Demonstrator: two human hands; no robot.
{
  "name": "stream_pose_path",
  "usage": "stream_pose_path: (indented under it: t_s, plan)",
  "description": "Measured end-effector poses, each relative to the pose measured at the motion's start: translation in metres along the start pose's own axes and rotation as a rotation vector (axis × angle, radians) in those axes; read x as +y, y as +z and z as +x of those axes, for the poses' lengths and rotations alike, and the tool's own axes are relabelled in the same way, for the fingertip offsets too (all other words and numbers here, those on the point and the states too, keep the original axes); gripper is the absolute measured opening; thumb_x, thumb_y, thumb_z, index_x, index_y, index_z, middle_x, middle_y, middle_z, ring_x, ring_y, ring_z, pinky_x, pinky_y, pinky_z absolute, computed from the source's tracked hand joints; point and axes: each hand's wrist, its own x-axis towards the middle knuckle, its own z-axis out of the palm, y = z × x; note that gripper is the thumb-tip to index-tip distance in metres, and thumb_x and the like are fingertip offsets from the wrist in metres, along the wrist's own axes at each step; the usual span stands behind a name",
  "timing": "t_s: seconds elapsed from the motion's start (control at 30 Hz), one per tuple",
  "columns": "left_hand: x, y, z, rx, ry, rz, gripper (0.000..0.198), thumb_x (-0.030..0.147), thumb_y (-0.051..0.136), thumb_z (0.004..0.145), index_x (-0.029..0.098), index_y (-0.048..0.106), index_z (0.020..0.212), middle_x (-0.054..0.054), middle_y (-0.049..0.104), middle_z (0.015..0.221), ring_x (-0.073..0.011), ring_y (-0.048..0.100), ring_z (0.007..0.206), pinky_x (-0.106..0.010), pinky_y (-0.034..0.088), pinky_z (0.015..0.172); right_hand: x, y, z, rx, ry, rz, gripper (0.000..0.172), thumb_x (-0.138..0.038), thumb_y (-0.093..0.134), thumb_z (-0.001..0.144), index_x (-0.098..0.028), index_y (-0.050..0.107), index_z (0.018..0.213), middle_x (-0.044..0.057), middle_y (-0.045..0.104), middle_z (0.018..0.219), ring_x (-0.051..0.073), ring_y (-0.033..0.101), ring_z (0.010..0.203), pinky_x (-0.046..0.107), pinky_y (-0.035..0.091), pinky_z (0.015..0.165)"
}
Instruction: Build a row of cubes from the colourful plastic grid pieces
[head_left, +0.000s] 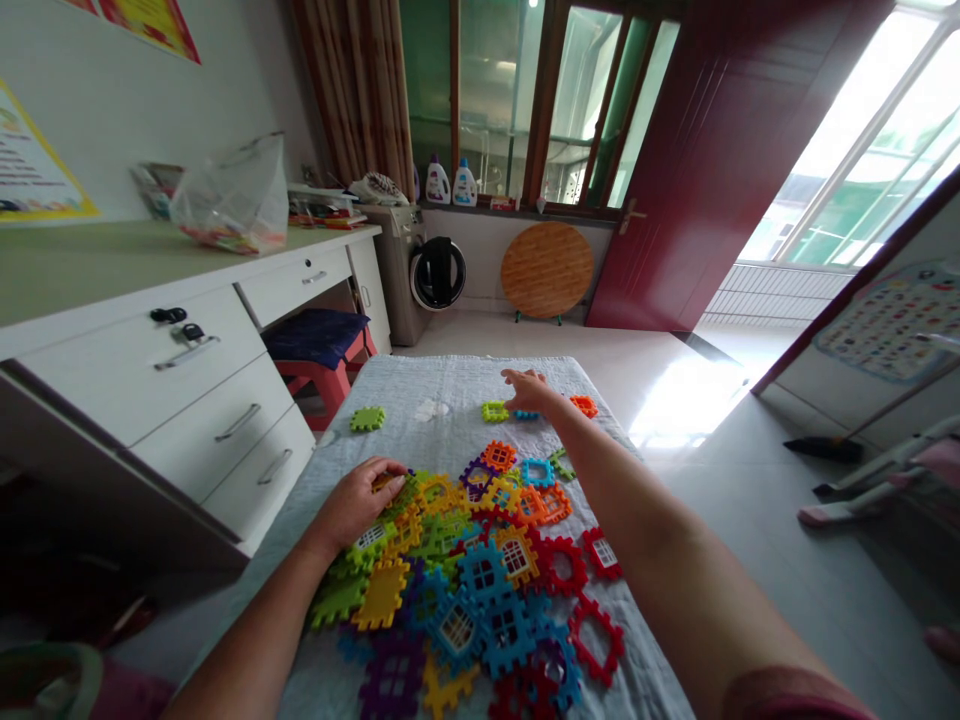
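Observation:
A heap of coloured interlocking plastic tiles [465,580] lies on a grey cloth-covered table [465,380]. My left hand [358,500] rests on the heap's left edge, fingers curled over a yellow-green tile. My right hand [529,390] reaches to the far side of the table, fingers down on a blue tile [526,414], between a light green tile [495,411] and an orange tile [584,405]. A lone green tile [367,419] lies at the far left.
A white desk with drawers [187,360] stands at the left, a red stool [322,375] under it. A washing machine [420,270], a round wooden board [547,270] and a dark red door [712,170] are beyond. A broom [825,447] lies on the floor at right.

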Motion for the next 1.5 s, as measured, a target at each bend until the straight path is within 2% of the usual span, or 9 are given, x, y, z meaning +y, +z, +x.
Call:
stream_pose_path:
  t_s: [0.17, 0.5, 0.73, 0.9, 1.0, 1.1, 1.2, 1.37, 1.5]
  plan:
    - [0.001, 0.0, 0.0, 0.014, -0.002, 0.007, 0.032, 0.047, 0.051, 0.08, 0.019, 0.065, 0.091, -0.005, 0.067, 0.097, -0.0232, 0.063, 0.092, -0.033, 0.048, 0.085, 0.023, -0.01, -0.006, -0.072, 0.026, -0.059, 0.077, -0.023, 0.072, 0.06, -0.023, 0.046, 0.132, 0.01, 0.061, 0.12, 0.036, 0.042, 0.116, 0.055, 0.028, 0.097]
    - [0.001, 0.001, 0.001, 0.018, 0.0, 0.017, 0.032, 0.047, 0.05, 0.08, 0.02, 0.064, 0.091, -0.005, 0.068, 0.096, -0.0228, 0.063, 0.092, -0.031, 0.048, 0.083, 0.014, 0.011, -0.011, -0.094, -0.026, -0.117, 0.08, -0.011, 0.066, 0.06, -0.018, 0.041, 0.136, 0.014, 0.052, 0.134, 0.037, 0.04, 0.124, 0.059, 0.016, 0.107]
    - [0.0, 0.0, 0.001, 0.02, 0.005, 0.024, 0.033, 0.047, 0.05, 0.08, 0.02, 0.065, 0.091, -0.005, 0.067, 0.097, -0.0225, 0.063, 0.092, -0.031, 0.047, 0.085, 0.013, -0.001, -0.019, -0.052, -0.005, -0.092, 0.086, -0.016, 0.068, 0.06, -0.016, 0.035, 0.14, 0.014, 0.053, 0.132, 0.037, 0.041, 0.12, 0.058, 0.021, 0.103]
    - [0.001, -0.001, 0.0, 0.011, -0.02, 0.025, 0.035, 0.05, 0.051, 0.078, 0.02, 0.066, 0.09, -0.005, 0.069, 0.096, -0.023, 0.064, 0.089, -0.031, 0.049, 0.082, 0.022, -0.029, -0.057, 0.149, 0.023, 0.054, 0.074, -0.026, 0.065, 0.069, -0.019, 0.038, 0.137, 0.01, 0.058, 0.126, 0.03, 0.046, 0.115, 0.044, 0.035, 0.095]
    - [0.004, -0.002, 0.0, 0.02, -0.038, 0.016, 0.037, 0.051, 0.051, 0.076, 0.02, 0.066, 0.09, -0.005, 0.069, 0.094, -0.023, 0.065, 0.087, -0.031, 0.049, 0.081, 0.032, -0.035, -0.097, 0.125, -0.034, 0.159, 0.052, -0.022, 0.06, 0.073, -0.018, 0.051, 0.124, 0.007, 0.066, 0.105, 0.021, 0.058, 0.093, 0.032, 0.041, 0.082]
    - [0.007, -0.002, 0.0, 0.014, -0.058, -0.024, 0.039, 0.053, 0.052, 0.075, 0.02, 0.066, 0.089, -0.004, 0.07, 0.091, -0.0227, 0.065, 0.085, -0.03, 0.049, 0.08, 0.038, -0.026, -0.136, 0.054, -0.058, 0.178, 0.041, -0.024, 0.062, 0.074, -0.017, 0.056, 0.114, 0.006, 0.066, 0.095, 0.017, 0.059, 0.081, 0.027, 0.042, 0.072]
    - [0.008, -0.002, -0.001, 0.014, -0.076, -0.074, 0.042, 0.056, 0.053, 0.075, 0.019, 0.066, 0.089, -0.004, 0.071, 0.088, -0.0228, 0.065, 0.084, -0.03, 0.049, 0.079, 0.039, -0.007, -0.161, 0.032, -0.06, 0.124, 0.044, -0.029, 0.066, 0.07, -0.017, 0.058, 0.111, 0.009, 0.063, 0.099, 0.021, 0.058, 0.088, 0.03, 0.043, 0.075]
    - [0.006, -0.002, -0.003, 0.026, -0.083, -0.15, 0.043, 0.056, 0.054, 0.076, 0.018, 0.066, 0.093, -0.004, 0.07, 0.087, -0.0222, 0.064, 0.083, -0.03, 0.049, 0.076, 0.041, 0.021, -0.169, 0.086, -0.02, 0.123, 0.039, -0.024, 0.064, 0.068, -0.018, 0.06, 0.106, 0.01, 0.057, 0.1, 0.023, 0.054, 0.089, 0.033, 0.042, 0.08]
    - [0.006, -0.003, -0.005, -0.003, -0.106, -0.219, 0.042, 0.053, 0.058, 0.074, 0.017, 0.065, 0.095, -0.003, 0.067, 0.082, -0.0195, 0.061, 0.074, -0.028, 0.049, 0.066, 0.044, 0.032, -0.165, 0.127, -0.002, 0.143, 0.045, -0.02, 0.062, 0.065, -0.019, 0.059, 0.11, 0.009, 0.055, 0.101, 0.023, 0.051, 0.091, 0.035, 0.041, 0.084]
